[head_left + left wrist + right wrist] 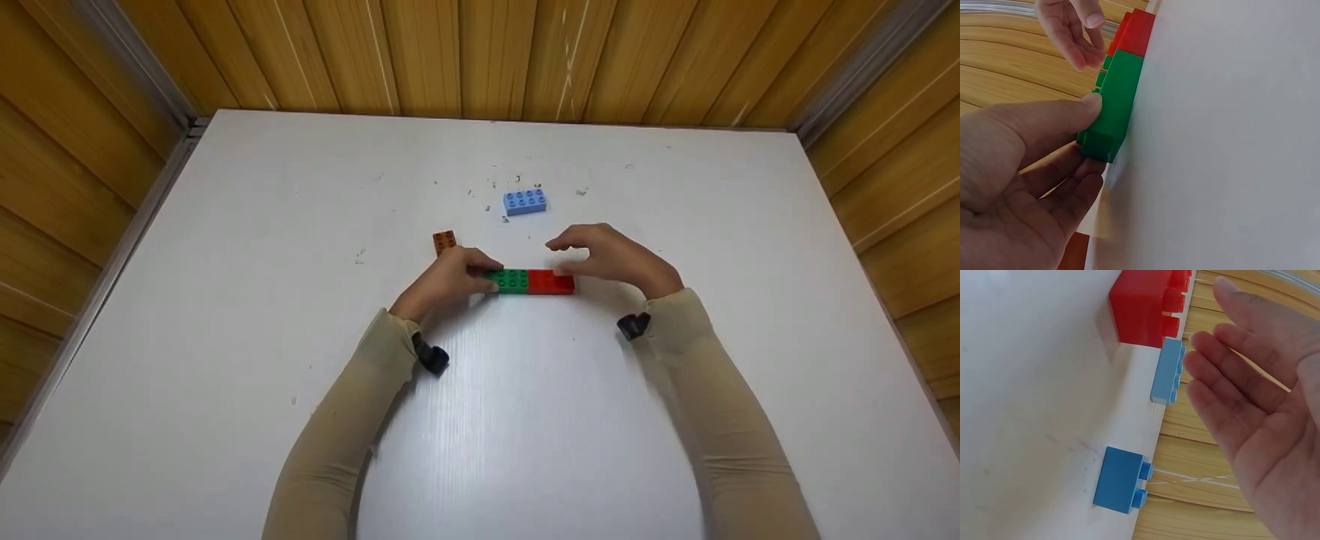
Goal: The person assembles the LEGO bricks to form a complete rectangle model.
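Note:
On the white table a green toy building brick (513, 280) and a red brick (553, 283) lie end to end in one straight row, studs up. My left hand (452, 279) pinches the green brick near its left end, with the thumb on its near side (1123, 95). Over the right end of the red brick hovers my right hand (611, 259), fingers apart from the thumb and loosely bent. In the right wrist view that hand (1264, 382) holds nothing, and the red brick (1140, 309) stands beyond its fingertips.
Behind the row sits a light blue brick (525, 202). An orange brick (444, 241) lies just behind my left hand, partly covered by it. The right wrist view shows a light blue brick (1167, 371) and a darker blue one (1119, 480). Wood-look panels (495, 60) wall the table's back.

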The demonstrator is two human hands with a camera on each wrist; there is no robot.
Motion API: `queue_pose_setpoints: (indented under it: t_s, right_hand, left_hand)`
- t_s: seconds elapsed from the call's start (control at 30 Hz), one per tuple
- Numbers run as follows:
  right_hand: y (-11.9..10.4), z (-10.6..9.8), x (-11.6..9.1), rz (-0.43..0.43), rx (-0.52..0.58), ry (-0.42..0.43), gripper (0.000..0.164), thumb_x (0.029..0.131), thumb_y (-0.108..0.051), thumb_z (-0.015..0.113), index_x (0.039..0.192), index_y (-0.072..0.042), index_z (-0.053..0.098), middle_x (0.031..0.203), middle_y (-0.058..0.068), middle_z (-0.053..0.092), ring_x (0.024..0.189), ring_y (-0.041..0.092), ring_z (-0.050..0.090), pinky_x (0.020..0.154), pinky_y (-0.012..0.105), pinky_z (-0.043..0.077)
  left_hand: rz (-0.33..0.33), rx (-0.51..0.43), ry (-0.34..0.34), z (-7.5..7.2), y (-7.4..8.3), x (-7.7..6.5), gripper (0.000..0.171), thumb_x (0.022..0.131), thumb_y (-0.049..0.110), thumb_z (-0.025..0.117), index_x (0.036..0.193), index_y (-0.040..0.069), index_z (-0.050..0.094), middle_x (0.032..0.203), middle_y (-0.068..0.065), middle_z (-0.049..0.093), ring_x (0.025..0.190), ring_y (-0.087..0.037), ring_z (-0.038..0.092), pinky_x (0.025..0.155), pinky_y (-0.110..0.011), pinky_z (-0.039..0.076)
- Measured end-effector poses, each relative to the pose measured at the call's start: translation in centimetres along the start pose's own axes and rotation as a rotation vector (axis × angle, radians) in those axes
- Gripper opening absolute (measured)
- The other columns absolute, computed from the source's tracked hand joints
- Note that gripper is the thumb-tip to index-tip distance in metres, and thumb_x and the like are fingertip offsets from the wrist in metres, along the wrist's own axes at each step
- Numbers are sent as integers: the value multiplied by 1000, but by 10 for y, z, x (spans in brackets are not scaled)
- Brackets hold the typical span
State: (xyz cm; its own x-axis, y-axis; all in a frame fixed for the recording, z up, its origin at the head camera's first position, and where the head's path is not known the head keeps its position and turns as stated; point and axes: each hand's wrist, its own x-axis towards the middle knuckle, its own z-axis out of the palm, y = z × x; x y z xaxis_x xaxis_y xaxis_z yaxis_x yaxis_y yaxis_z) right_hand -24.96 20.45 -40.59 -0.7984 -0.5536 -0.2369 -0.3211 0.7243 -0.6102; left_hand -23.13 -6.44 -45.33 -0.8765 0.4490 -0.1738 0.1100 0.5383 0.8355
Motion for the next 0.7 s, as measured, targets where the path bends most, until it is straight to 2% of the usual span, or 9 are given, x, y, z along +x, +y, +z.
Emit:
queue_pose_setpoints:
  t_s: [0.2,0.33,0.7]
  right_hand:
    - [-2,-7,7,-29,-27,52,45,90,-20,68,132,-6,58,133,14,58,125,33,51,107,50,40]
    - [-3,-12,14,13,-25,73,47,91,-22,66,135,-8,55,137,12,55,131,31,46,109,50,37]
    - [0,-24,32,64,-36,88,53,94,-24,63,142,-11,47,148,10,44,139,30,36,114,50,29]
  left_hand:
    - [17,5,-8,0,-1,0,34,84,9,72,118,8,69,118,-5,67,105,-17,59,95,-32,49]
    - [23,9,-5,0,0,0,34,84,8,72,118,8,69,117,-6,67,105,-18,59,95,-33,49]
    - [21,11,-5,0,-1,1,34,85,8,71,119,9,69,118,-5,67,105,-17,60,96,-32,49]
